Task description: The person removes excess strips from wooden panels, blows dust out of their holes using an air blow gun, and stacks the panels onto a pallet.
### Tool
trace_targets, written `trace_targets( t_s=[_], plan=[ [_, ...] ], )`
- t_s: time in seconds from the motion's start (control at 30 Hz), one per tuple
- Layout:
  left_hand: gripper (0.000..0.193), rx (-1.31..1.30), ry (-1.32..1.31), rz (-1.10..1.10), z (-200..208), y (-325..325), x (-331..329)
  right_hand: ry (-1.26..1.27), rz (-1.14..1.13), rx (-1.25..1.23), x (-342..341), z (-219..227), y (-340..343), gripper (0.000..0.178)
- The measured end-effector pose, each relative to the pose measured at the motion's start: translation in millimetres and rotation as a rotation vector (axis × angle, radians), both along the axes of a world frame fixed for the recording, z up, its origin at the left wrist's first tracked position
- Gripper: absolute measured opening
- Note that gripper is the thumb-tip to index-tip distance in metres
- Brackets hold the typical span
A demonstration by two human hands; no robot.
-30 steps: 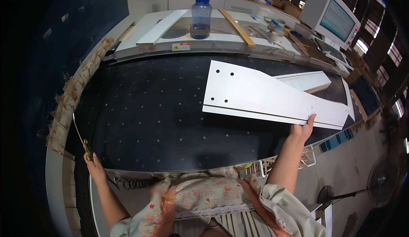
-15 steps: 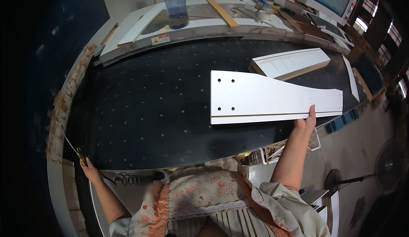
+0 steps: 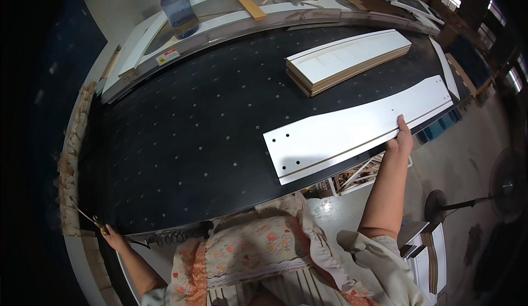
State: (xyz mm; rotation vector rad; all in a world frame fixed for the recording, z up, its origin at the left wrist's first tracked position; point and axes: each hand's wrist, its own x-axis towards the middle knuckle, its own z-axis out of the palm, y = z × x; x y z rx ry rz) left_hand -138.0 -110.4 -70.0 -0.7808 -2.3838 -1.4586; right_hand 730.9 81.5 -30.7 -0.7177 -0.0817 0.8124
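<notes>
My right hand (image 3: 401, 134) grips a long white board (image 3: 352, 127) by its near edge, thumb on top. The board has a curved far edge, a groove along the near side and several drilled holes at its ends. It lies slanted over the front of the black table (image 3: 181, 135), its right end farther from me. At the table's left front corner, my left hand (image 3: 114, 238) is closed round an air blow gun (image 3: 99, 223) with a long thin nozzle, pointing away to the far left. Its trigger is too small to make out.
A stack of white boards (image 3: 352, 58) lies behind the held one. A blue-capped water bottle (image 3: 180, 12) and a wooden strip (image 3: 245, 1) rest on the back ledge. Below the front edge are a coiled hose (image 3: 170, 236) and a crate of offcuts (image 3: 357, 177). A fan (image 3: 440, 202) stands right.
The held board has swung, its left end coming nearer me and its right end going farther away. The stack behind it shows more fully. My view has shifted; both grips stay the same.
</notes>
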Motion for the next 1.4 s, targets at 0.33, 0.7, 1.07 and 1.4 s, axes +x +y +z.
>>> trace_targets(
  t_s=[0.33,0.7,1.07,1.4],
  plan=[
    [0.047,-0.045,0.055,-0.026,-16,1,-28,-0.174,-0.125,-0.372,75,-23,47,0.029],
    [0.044,-0.086,-0.028,0.072,0,1,2,-1.830,-0.084,-0.526,-7,15,7,0.046],
    [0.042,0.033,-0.177,0.058,14,-18,1,-2.212,0.364,-0.687,-158,-5,-48,0.052],
    [0.042,-0.064,0.011,0.109,-8,-24,5,-2.151,0.041,-0.507,-120,-29,-29,0.036]
  ],
)
